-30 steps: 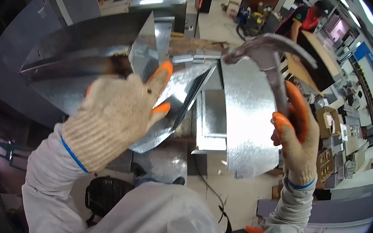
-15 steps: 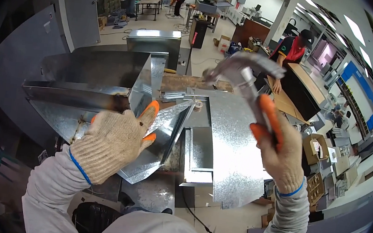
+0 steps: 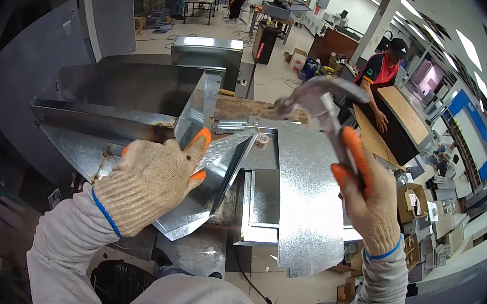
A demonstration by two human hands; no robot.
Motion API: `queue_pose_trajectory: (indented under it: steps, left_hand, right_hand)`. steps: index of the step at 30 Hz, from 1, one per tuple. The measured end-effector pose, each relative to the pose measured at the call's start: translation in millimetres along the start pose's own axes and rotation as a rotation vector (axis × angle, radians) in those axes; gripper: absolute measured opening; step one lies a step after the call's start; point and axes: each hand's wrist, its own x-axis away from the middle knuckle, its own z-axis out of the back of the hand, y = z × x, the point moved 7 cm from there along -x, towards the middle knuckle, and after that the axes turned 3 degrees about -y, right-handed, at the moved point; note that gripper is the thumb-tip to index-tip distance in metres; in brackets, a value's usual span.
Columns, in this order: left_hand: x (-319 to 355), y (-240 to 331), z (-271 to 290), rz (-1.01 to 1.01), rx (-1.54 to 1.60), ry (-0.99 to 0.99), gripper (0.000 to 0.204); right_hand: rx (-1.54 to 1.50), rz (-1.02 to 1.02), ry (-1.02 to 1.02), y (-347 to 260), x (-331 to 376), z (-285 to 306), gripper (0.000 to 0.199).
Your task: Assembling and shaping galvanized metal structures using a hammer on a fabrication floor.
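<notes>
A person in pale grey sleeves is working over a desk (image 3: 260, 113) with a worn wooden top, wearing knitted cream work gloves with orange-dipped fingertips and blue cuffs. The left hand (image 3: 153, 181) is lying flat, fingers together, and is pressing down on a folded piece of shiny galvanised sheet metal (image 3: 203, 192) that is tapering to an angled, creased edge. That folded piece is resting at the near-left part of the desk, touching a larger open duct section of dull grey sheet metal (image 3: 121, 114) with a boxy, trough-like shape behind it.

The right hand (image 3: 369, 205) is closing tightly around the orange grip of a steel claw hammer (image 3: 326, 110), which is being held raised above the desk, its curved silvery head pointing left over the metal. Below the hammer, a flat, speckled galvanised sheet (image 3: 307, 201) is overhanging the near edge of the desk, just beside a smaller folded metal channel (image 3: 261, 205) with raised rims.

In the background, a person in a red and black shirt (image 3: 382, 69) is handling a large brown board (image 3: 400, 119), well apart from the work.
</notes>
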Motion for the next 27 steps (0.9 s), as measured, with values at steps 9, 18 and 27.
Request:
queue_pose_trajectory:
  steps: [9,18,27]
  left_hand:
    - [-0.5,-5.3,-1.3,0.028,0.003,-0.08,0.06]
    - [-0.3,-6.6,-5.5,0.058,0.04,-0.048,0.061]
    - [1.4,-2.4,0.4,0.086,0.02,-0.049,0.061]
  right_hand:
    - [0.127,-0.026,-0.206,5.0,3.1,-31.7,0.053]
    - [-0.017,0.098,-0.072,4.5,4.4,-29.7,0.05]
    - [-0.187,-0.123,0.003,2.3,-1.3,-13.1,0.055]
